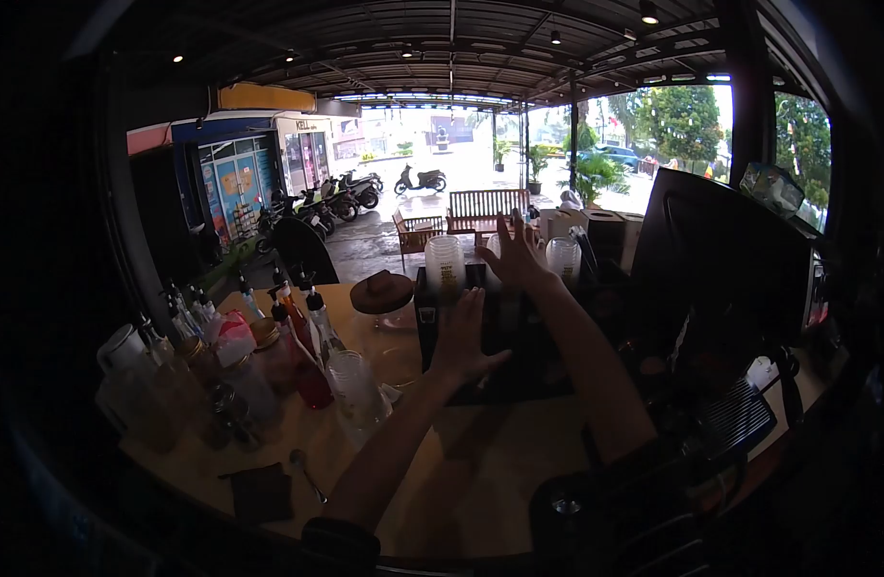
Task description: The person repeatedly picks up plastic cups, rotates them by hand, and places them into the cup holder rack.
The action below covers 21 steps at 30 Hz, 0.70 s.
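Both of my arms reach forward over a dark box-like stand on the counter. My left hand [464, 339] has its fingers apart and holds nothing; it is just below a stack of clear cups [445, 264] with printed lettering. Farther up and to the right, my right hand [519, 255] is spread open, in front of a partly hidden second stack of cups. Another clear cup stack [563, 258] stands to the right of that hand. Whether either hand touches the cups cannot be made out.
Pump bottles [319, 317] and jars crowd the left of the wooden counter [423, 500]. Nearer me are a clear cup [355, 389], a spoon [309, 476] and a dark cloth [261, 493]. A large dark monitor [725, 260] stands right, above a metal drip tray [735, 418].
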Each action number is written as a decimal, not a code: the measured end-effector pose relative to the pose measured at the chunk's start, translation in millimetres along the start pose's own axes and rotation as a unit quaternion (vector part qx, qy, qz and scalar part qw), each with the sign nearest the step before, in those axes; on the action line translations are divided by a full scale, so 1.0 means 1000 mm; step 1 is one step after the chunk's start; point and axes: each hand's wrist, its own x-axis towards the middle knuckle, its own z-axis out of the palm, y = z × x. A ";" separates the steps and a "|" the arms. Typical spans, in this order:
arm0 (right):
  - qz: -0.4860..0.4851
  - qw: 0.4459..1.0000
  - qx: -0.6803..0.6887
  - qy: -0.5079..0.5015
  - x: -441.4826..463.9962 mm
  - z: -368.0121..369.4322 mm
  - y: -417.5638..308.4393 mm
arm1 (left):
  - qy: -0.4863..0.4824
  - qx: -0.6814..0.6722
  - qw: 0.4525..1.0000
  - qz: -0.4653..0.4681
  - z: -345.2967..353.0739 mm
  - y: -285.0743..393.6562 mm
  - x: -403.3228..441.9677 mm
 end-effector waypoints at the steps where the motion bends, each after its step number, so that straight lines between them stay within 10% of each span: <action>1: -0.002 1.000 -0.001 0.005 -0.003 -0.003 -0.005 | -0.007 -0.028 1.000 0.004 -0.006 0.000 -0.002; 10: -0.261 0.962 0.075 -0.001 -0.104 -0.047 -0.087 | 0.044 -0.215 0.975 0.028 -0.119 -0.007 -0.108; 21: -0.086 0.937 0.336 -0.049 -0.218 0.046 -0.170 | 0.102 -0.266 0.949 -0.137 -0.148 -0.104 -0.218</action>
